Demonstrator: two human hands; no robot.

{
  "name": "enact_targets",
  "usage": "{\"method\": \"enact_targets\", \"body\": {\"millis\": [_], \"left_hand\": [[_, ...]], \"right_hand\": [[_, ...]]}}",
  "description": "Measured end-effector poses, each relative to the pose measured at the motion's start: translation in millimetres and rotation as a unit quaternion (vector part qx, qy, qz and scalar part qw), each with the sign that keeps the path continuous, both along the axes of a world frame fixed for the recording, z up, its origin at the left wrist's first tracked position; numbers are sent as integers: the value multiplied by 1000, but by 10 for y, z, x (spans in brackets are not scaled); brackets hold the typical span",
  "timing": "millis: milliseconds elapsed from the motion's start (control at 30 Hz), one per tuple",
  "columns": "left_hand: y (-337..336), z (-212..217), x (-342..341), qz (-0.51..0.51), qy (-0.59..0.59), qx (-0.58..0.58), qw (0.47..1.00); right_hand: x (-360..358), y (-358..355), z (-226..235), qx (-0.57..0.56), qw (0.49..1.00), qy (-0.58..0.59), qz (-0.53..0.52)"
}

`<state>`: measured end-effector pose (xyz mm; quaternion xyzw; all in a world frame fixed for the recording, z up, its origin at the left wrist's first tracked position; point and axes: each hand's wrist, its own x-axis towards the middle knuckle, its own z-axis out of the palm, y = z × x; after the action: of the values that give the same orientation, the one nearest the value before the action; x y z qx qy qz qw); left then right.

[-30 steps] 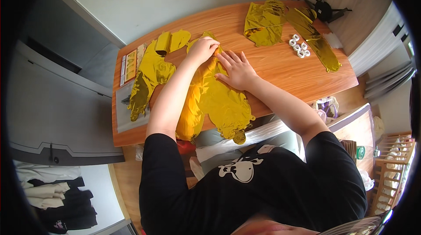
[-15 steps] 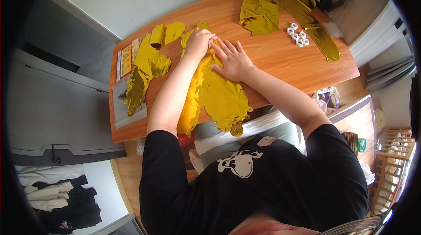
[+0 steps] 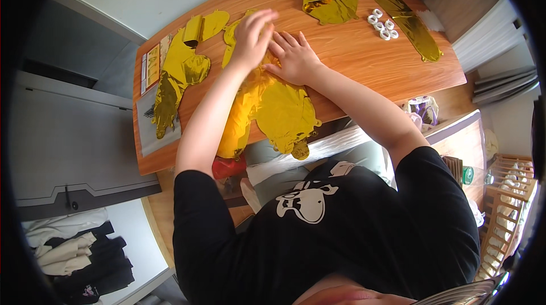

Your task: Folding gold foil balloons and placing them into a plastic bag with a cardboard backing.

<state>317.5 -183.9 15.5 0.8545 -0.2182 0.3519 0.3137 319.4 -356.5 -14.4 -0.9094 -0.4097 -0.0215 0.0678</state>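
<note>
The gold foil balloon lies flat across the wooden surface, its lower end draped over the near edge. My right hand presses it, palm open; my left hand hovers, loosely curled, grip empty. I'd smooth outward, gently.

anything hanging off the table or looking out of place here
Yes. The gold foil balloon under both hands droops over the near edge of the wooden table, its lower lobes unsupported. The left hand and right hand press its upper part flat. Nothing looks spilled or torn.
</note>
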Motion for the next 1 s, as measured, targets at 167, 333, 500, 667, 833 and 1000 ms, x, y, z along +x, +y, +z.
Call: {"method": "enact_targets", "body": {"millis": [167, 333, 500, 667, 833, 1000], "left_hand": [[-274, 78, -982, -104, 77, 226, 965], [-334, -59, -1242, -68, 142, 297, 942], [-374, -66, -1262, -89, 157, 322, 929], [-450, -26, -1391, -98, 181, 316, 926], [-206, 86, -1563, -71, 228, 206, 949], [253, 139, -1790, -24, 280, 221, 934]], "right_hand": [[4, 12, 74, -72, 997, -7, 19], [-31, 51, 52, -75, 997, -10, 15], [48, 42, -47, -58, 998, -23, 11], [69, 60, -97, -15, 1000, -6, 12], [23, 39, -90, 34, 999, -39, 15], [-5, 26, -83, 70, 996, -45, 12]]}}
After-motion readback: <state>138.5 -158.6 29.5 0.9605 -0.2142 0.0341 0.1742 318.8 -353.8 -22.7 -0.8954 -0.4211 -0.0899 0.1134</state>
